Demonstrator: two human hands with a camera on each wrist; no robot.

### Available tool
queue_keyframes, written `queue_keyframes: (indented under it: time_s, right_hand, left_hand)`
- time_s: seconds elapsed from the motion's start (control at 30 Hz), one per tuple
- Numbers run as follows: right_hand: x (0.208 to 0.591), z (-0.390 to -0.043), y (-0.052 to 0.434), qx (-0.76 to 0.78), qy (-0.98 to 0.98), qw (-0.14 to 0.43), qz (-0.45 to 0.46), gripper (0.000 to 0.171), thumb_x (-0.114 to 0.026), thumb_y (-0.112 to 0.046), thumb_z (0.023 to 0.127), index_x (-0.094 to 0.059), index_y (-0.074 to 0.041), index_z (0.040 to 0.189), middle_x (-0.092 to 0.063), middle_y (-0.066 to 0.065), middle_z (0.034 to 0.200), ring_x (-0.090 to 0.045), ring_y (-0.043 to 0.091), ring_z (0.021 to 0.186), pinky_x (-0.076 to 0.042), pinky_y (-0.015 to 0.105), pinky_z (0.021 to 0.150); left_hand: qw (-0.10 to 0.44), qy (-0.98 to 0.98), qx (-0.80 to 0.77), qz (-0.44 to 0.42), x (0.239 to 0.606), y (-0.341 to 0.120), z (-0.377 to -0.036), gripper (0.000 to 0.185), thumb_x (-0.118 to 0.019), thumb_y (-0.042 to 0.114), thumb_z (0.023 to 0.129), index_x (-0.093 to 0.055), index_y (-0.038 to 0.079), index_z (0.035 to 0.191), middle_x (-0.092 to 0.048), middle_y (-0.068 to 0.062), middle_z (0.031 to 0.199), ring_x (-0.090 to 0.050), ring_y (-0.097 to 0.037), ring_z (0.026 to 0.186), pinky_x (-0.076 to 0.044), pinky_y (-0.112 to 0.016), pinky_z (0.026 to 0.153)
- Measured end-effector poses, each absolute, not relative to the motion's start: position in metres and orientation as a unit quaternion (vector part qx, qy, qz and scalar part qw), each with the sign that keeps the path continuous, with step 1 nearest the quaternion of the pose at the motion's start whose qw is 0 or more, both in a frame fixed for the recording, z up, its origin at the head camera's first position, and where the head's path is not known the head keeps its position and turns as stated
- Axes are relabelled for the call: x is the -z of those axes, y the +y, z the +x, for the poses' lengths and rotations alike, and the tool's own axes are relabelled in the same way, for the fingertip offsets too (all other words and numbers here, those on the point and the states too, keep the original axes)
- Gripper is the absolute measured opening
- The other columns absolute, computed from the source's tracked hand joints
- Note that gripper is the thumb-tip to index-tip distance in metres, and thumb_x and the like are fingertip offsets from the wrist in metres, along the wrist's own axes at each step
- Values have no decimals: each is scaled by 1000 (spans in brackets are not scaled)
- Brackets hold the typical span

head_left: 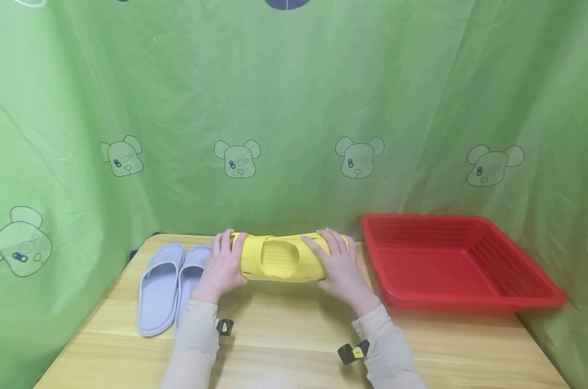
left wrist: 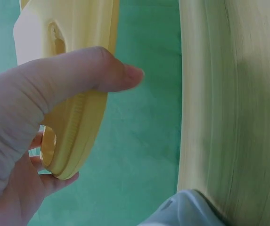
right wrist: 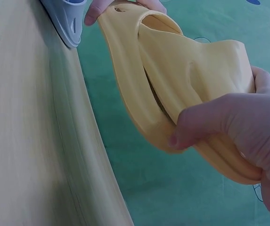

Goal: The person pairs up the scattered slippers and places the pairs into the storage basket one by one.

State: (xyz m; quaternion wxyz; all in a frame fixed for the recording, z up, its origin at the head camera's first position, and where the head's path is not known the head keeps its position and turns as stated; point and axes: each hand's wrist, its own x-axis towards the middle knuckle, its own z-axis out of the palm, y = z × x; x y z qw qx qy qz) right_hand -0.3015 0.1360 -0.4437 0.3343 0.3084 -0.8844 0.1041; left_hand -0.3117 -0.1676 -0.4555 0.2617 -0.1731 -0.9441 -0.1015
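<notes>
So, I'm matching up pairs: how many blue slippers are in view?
2: one blue slipper at the left of the table, the other right beside it, partly hidden behind the left hand.

Two yellow slippers [head_left: 280,259], pressed together and overlapping, are held crosswise in the air, one end in the left hand [head_left: 222,266], the other in the right hand [head_left: 341,270]. Smooth uppers bear small slots; a rounded opening exposes a ridged yellow surface.
</notes>
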Motion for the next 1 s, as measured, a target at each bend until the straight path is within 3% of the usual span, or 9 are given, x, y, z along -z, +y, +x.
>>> queue_keyframes:
  time_s: [0.43, 1.0]
  right_hand:
    - [446, -300, 129, -115, -900, 301, 294, 113, -85, -9, 47, -38, -30, 147, -39, 15, 145, -32, 33, 135, -24, 55, 108]
    - [450, -303, 129, -125, -895, 304, 300, 114, -86, -11, 46, -38, -29, 147, -38, 16, 144, -32, 34, 135, -22, 56, 107]
  left_hand:
    - [266, -944, 88, -176, 454, -162, -310, 110, -89, 18, 42, -39, 11, 140, -38, -27, 140, -37, -47, 126, -46, -58, 102]
    - [265, -944, 90, -175, 454, -160, -309, 110, -90, 20, 41, -40, 11, 139, -39, -26, 138, -38, -46, 125, -48, -56, 100]
